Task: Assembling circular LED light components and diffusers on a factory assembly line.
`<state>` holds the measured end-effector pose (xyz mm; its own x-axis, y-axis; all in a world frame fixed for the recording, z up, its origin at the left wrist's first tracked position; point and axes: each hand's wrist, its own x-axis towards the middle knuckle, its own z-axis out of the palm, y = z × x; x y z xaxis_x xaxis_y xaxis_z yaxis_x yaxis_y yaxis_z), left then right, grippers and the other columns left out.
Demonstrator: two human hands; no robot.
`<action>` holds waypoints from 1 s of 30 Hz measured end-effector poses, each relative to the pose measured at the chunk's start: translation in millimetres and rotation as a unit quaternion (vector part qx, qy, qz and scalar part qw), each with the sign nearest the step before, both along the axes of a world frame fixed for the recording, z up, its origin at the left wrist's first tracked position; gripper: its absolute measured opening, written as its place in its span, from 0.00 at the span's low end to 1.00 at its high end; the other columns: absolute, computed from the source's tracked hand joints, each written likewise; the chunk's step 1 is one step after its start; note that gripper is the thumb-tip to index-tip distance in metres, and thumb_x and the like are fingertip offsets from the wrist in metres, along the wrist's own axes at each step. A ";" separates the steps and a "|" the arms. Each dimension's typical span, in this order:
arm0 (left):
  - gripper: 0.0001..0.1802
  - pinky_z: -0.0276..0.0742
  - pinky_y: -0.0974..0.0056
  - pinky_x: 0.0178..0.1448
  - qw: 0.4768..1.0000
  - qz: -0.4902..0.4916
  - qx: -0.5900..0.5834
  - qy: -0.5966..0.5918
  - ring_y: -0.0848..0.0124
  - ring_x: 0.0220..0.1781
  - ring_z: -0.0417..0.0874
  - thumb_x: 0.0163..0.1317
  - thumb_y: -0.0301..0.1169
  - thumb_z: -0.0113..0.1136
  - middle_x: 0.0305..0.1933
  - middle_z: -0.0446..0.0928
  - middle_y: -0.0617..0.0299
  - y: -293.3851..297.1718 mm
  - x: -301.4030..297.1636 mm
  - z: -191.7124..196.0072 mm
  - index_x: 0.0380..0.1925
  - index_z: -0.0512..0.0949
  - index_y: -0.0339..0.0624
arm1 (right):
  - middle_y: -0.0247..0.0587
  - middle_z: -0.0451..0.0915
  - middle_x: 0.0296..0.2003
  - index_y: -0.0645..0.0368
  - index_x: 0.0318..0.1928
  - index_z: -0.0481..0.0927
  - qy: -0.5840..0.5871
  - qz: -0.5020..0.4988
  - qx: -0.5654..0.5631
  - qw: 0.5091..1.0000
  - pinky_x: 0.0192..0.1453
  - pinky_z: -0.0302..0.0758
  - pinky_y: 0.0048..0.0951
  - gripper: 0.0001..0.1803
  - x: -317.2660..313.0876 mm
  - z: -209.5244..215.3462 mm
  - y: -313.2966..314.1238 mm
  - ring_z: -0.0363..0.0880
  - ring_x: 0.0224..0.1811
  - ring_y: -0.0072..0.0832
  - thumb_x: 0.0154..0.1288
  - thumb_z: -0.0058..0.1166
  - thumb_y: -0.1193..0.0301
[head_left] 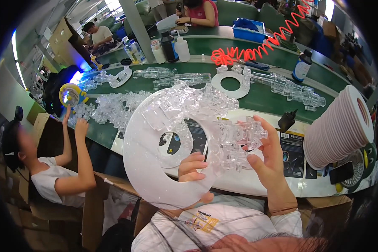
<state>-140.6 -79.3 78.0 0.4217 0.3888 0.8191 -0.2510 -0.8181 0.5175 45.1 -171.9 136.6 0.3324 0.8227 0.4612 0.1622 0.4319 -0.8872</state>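
Observation:
A large white flat ring point(145, 164) is held up before me over the near table edge. My left hand point(192, 169) grips its lower side, with fingers through the centre hole and the rest hidden behind it. Clear plastic pieces point(168, 109) line the ring's upper and right rim. My right hand point(271, 161) pinches a clear plastic piece point(239, 140) at the ring's right edge, thumb below and fingers above. Whether that piece is attached to the ring I cannot tell. Behind the hole, another ring with clear parts point(176, 157) lies on the table.
A tall stack of white rings point(336, 130) stands right, near a phone point(347, 172) and a black dropper bottle point(287, 120). Loose clear parts point(117, 107) are heaped left, beside a yellow fan point(70, 95) and a co-worker point(56, 176). A red coiled hose point(256, 52) hangs beyond.

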 end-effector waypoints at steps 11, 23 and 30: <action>0.30 0.74 0.50 0.48 0.977 0.014 0.065 -0.202 0.59 0.39 0.79 0.46 0.52 0.70 0.37 0.76 0.55 16.0 23.2 -24.4 0.40 0.70 0.45 | 0.50 0.69 0.58 0.63 0.67 0.52 0.042 0.025 -0.018 0.999 0.59 0.70 0.30 0.38 -3.2 -4.8 10.8 0.74 0.55 0.30 0.57 0.54 0.80; 0.29 0.75 0.51 0.46 0.976 0.027 0.079 -0.201 0.60 0.40 0.78 0.46 0.52 0.70 0.37 0.75 0.56 15.7 19.7 -19.2 0.39 0.71 0.45 | 0.49 0.66 0.60 0.63 0.68 0.51 0.081 0.045 -0.016 0.996 0.58 0.70 0.29 0.38 -7.8 -5.3 15.3 0.72 0.56 0.30 0.59 0.53 0.78; 0.30 0.74 0.52 0.47 0.978 0.012 0.071 -0.193 0.60 0.40 0.79 0.45 0.53 0.71 0.37 0.76 0.56 18.4 23.3 -23.9 0.38 0.71 0.45 | 0.49 0.67 0.60 0.62 0.68 0.51 0.081 0.020 -0.017 0.996 0.58 0.70 0.29 0.38 -6.2 -9.5 15.1 0.73 0.56 0.30 0.59 0.53 0.78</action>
